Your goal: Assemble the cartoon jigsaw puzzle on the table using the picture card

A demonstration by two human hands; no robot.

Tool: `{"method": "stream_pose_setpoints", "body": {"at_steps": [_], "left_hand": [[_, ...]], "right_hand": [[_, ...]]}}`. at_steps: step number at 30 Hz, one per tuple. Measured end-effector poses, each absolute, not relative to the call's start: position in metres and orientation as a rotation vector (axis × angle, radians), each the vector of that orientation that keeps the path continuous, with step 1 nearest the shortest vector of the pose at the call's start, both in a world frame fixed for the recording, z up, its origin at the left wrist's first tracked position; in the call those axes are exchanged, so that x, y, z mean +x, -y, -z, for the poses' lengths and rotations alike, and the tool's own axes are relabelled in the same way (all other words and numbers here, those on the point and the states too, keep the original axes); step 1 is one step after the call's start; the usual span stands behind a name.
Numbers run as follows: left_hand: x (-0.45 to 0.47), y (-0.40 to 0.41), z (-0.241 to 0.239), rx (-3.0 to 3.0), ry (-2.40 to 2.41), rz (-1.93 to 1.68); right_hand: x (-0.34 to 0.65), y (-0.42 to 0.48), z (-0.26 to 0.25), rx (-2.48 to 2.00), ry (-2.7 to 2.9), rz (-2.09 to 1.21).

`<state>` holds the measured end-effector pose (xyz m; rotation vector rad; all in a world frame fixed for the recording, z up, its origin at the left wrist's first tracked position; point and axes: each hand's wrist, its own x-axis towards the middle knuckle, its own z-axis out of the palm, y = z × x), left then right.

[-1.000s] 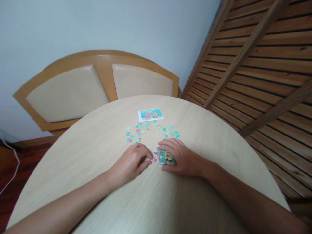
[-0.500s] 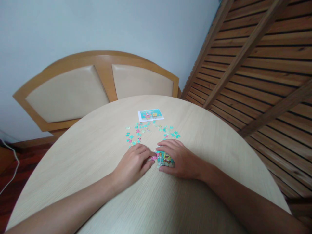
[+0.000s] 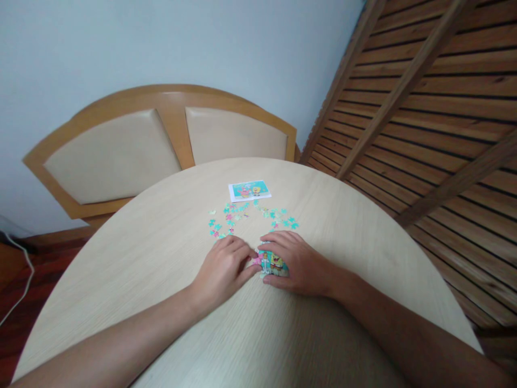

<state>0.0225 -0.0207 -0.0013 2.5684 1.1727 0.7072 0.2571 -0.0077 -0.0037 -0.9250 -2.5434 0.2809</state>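
My left hand (image 3: 223, 266) rests on the round table (image 3: 169, 226), fingers curled, pinching a small pink puzzle piece (image 3: 256, 262) against the left edge of a joined patch of puzzle (image 3: 274, 263). My right hand (image 3: 298, 261) curves around that patch, thumb below and fingers above it, holding it in place. The patch shows cartoon figures on teal and is partly hidden by my right fingers. Loose teal and pink puzzle pieces (image 3: 238, 215) lie scattered just beyond both hands.
A small reference picture card (image 3: 249, 190) lies flat past the loose pieces. A wooden chair with padded back panels (image 3: 121, 151) stands behind the table. Slatted wooden boards (image 3: 428, 108) lean along the right. A white cable (image 3: 20, 269) hangs at far left.
My left hand has slid right with the pink piece until it meets the joined patch. My right hand has stayed around the patch.
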Motion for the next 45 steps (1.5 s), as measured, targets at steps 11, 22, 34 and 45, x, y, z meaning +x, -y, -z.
{"method": "stream_pose_setpoints", "body": {"at_steps": [11, 22, 34, 45], "left_hand": [[0.021, 0.021, -0.004, 2.626, -1.045, -0.723], [0.017, 0.016, -0.002, 2.642, -0.931, -0.718], [0.010, 0.015, -0.010, 2.736, -0.784, -0.607], [0.010, 0.015, -0.008, 2.764, -0.806, -0.551]], "right_hand": [[0.258, 0.008, 0.003, -0.945, 2.548, -0.334], [0.259, 0.008, 0.001, -0.931, 2.565, -0.342], [0.281, -0.012, 0.001, -1.245, 2.353, -0.245], [0.286, -0.018, 0.008, -1.396, 2.323, -0.129]]}}
